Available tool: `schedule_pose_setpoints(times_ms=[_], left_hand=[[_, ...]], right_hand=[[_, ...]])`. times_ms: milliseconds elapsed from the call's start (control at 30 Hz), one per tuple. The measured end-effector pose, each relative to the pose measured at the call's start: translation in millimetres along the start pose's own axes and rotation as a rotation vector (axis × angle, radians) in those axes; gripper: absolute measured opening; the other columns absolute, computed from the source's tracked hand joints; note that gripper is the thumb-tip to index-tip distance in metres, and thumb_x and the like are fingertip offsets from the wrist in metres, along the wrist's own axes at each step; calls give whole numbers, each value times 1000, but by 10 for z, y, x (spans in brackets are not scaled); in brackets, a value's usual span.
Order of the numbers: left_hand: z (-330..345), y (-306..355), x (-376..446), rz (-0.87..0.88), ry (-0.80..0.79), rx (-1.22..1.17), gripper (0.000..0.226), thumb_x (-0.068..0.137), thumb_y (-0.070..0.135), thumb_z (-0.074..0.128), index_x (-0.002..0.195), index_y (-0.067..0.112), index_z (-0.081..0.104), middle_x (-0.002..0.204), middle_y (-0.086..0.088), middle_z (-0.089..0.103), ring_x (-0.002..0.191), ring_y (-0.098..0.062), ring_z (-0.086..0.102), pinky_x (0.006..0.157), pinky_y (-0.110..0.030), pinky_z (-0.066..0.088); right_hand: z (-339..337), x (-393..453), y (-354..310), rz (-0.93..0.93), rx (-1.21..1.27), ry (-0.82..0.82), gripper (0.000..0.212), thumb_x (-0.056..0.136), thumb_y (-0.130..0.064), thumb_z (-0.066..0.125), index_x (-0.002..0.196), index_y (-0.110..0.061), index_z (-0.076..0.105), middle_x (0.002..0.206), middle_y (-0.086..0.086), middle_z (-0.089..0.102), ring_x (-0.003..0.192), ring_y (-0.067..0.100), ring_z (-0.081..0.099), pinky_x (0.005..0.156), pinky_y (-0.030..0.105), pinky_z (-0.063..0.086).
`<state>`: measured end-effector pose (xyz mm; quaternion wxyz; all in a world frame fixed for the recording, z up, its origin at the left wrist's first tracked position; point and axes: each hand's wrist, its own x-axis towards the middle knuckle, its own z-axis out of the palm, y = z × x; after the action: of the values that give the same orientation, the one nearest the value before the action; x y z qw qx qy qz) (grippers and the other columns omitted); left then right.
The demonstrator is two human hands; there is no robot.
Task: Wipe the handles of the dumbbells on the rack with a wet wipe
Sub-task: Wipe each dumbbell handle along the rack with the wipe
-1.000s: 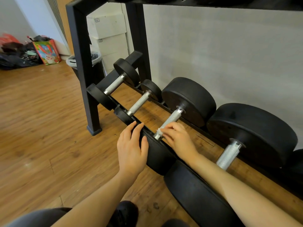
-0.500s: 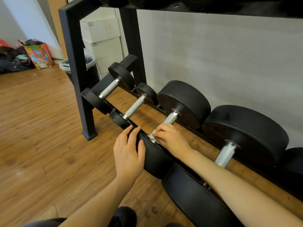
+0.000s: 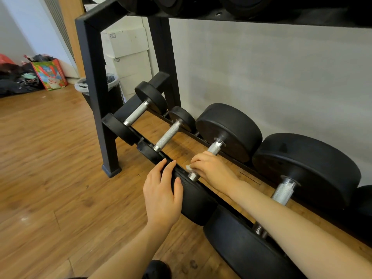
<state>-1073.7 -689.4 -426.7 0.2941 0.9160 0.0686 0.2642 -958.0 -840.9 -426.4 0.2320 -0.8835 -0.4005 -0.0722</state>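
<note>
While my right hand point(image 3: 209, 170) curled round the handle point(image 3: 214, 149) of the third dumbbell from the left, it held the wet wipe point(image 3: 188, 167) against the metal, a white corner of it showing just beyond my fingers at the near end of the bar. My left hand point(image 3: 161, 195) lay on the near weight point(image 3: 194, 195) of that same dumbbell, fingers straight and resting over its rim, thumb against its face, gripping nothing.

I judged the job to be somewhere in its middle, though I could not tell from the look of the steel which bars had been cleaned. This handle was the one in hand. To its left sat two smaller handles, one point(image 3: 167, 135) just beside it and another point(image 3: 135, 113) farther left; to its right stood a thicker handle point(image 3: 283, 192) partly hidden by my forearm, and more dumbbells ran off the right edge. The upper shelf point(image 3: 221, 17) of the rack point(image 3: 90, 77) carried others whose handles I could not see.

The dumbbell lay on the lowest rails, close to the floor. Its long axis ran from near-left to far-right, one weight toward me, the other point(image 3: 229, 129) toward the wall, with the bar rising slightly toward the far end. The neighbouring dumbbells lay parallel to it. My wipe sat at the near end, so the bare knurled stretch toward the far weight seemed left to cover.
</note>
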Motion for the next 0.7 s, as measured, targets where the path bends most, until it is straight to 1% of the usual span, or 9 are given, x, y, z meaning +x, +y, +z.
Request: schedule_pose_setpoints(times_ms=[67, 100, 200, 267, 333, 500, 600, 667, 700], left_hand=[[2, -3, -4, -1, -4, 5, 51, 94, 40, 33, 138, 22, 53, 144, 1, 48, 133, -14, 40, 108, -32, 25], [3, -8, -7, -2, -7, 7, 51, 94, 41, 33, 138, 23, 52, 144, 1, 48, 134, -13, 39, 108, -32, 24], [5, -22, -6, -5, -12, 6, 52, 94, 42, 32, 139, 24, 51, 145, 2, 47, 134, -12, 37, 109, -32, 24], [4, -20, -5, -2, -11, 1, 52, 94, 41, 32, 139, 24, 52, 144, 1, 47, 134, -13, 38, 108, -32, 26], [0, -15, -7, -4, -10, -6, 52, 94, 41, 32, 139, 24, 52, 144, 1, 47, 134, -13, 38, 109, -33, 26], [9, -26, -8, -7, -14, -13, 52, 94, 42, 33, 139, 25, 51, 144, 2, 47, 134, -12, 37, 109, -33, 25], [8, -25, -4, -5, -13, -14, 51, 94, 41, 33, 139, 25, 52, 144, 2, 48, 134, -13, 38, 108, -33, 25], [6, -22, -5, -4, -12, -16, 51, 94, 41, 33, 139, 24, 52, 144, 2, 48, 133, -13, 38, 108, -34, 26], [7, -22, -5, -4, -12, -13, 51, 94, 41, 34, 138, 24, 52, 144, 2, 48, 133, -13, 39, 109, -34, 26]], right_hand=[[-10, 14, -16, -4, -27, 0, 19, 94, -15, 60, 106, -5, 70, 104, 1, 61, 102, 15, 50, 85, 38, 51], [-6, 21, -32, -25, -34, -21, 19, 94, -15, 60, 106, -5, 70, 104, 2, 61, 102, 15, 50, 86, 37, 50], [-45, 30, -60, -95, -56, -101, 22, 93, -18, 61, 110, -7, 69, 107, 2, 61, 104, 13, 50, 89, 33, 49], [-84, 27, -13, -110, -59, -114, 22, 92, -18, 62, 111, -8, 69, 107, 1, 60, 102, 13, 52, 87, 34, 51], [-92, 2, 47, -83, -46, -107, 23, 91, -17, 64, 112, -11, 69, 109, 1, 58, 99, 13, 54, 85, 33, 52], [-34, -55, 28, -19, 63, -103, 18, 92, -15, 63, 110, -13, 66, 109, -4, 50, 99, 12, 55, 88, 35, 52], [-25, -54, 68, -23, 26, -110, 18, 91, -15, 63, 109, -14, 66, 109, -4, 53, 99, 11, 55, 86, 35, 53], [-14, -53, 118, 24, 0, -86, 17, 93, -18, 60, 108, -17, 66, 109, -5, 54, 98, 10, 55, 86, 35, 53], [-32, -67, 94, 44, 2, -66, 13, 94, -20, 58, 104, -21, 66, 108, -7, 53, 96, 9, 56, 87, 36, 53]])
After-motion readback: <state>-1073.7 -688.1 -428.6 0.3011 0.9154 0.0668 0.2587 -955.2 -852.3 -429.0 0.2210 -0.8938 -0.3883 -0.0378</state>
